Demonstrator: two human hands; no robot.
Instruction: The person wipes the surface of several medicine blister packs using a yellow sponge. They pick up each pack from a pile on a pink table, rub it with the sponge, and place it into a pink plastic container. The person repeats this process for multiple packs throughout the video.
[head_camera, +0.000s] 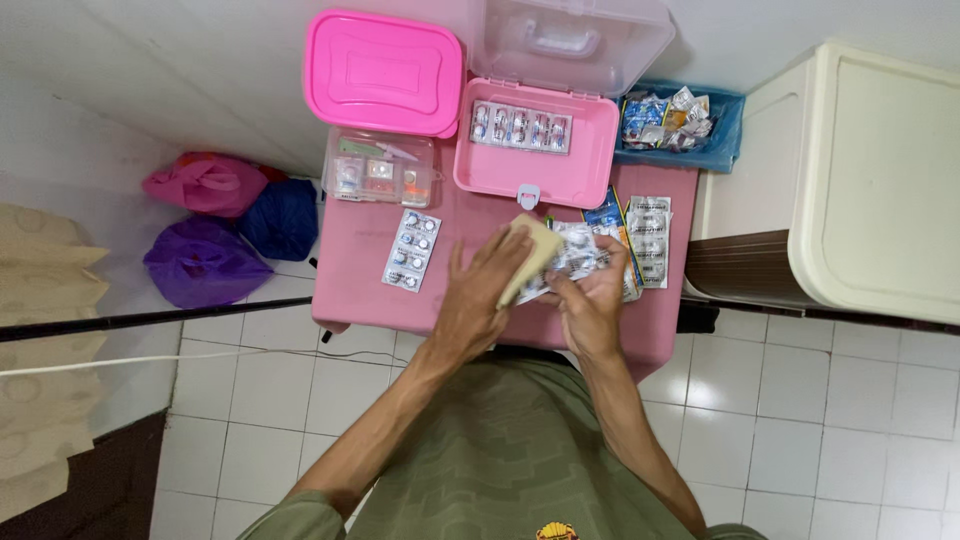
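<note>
Two hands (535, 290), one beige pad (533, 252), one blister strip (575, 255)

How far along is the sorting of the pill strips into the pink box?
Done: one blister strip lies in the open pink box, and the clear organiser tray holds small items. In hand: the left hand holds a beige pad and the right hand a bunch of strips. Left: a strip and foil packs sit on the pink table.
</note>
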